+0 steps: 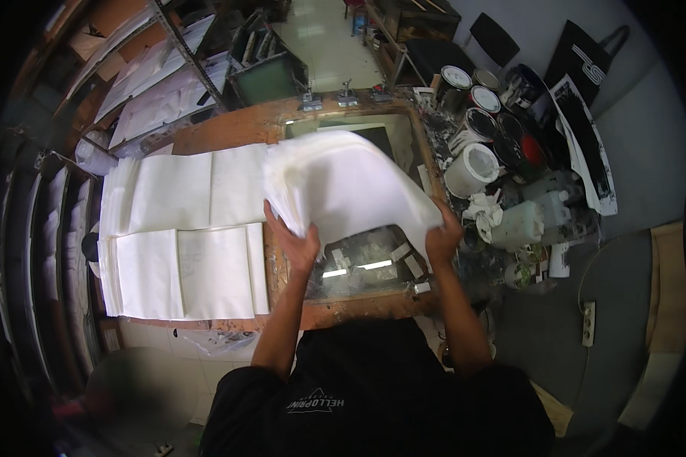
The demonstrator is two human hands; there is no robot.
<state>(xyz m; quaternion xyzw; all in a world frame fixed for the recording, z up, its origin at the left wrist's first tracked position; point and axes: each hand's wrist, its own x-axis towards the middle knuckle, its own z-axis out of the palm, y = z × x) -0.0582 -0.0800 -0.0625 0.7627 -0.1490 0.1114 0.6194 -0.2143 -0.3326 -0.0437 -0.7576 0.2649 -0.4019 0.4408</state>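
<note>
My left hand (296,242) grips the near left corner of a thick bundle of white sheets (351,186); paper or cloth, I cannot tell which. With my right hand (443,238) I hold the bundle's right edge. It bows upward between my hands, its layered edges fanned out at the left, slightly blurred. Beneath it is a glass panel (358,286) set in a wooden table (229,126), partly covered by the bundle. To my left lie two overlapping rows of similar white sheets, a far row (171,186) and a near row (213,274).
Small pale blocks (413,265) lie on the glass. Metal hinge clamps (347,97) line the table's far edge. Paint cans (455,78), a white bucket (472,169) and cloudy jugs (520,225) crowd the right side. Shelves (156,68) stand at the far left.
</note>
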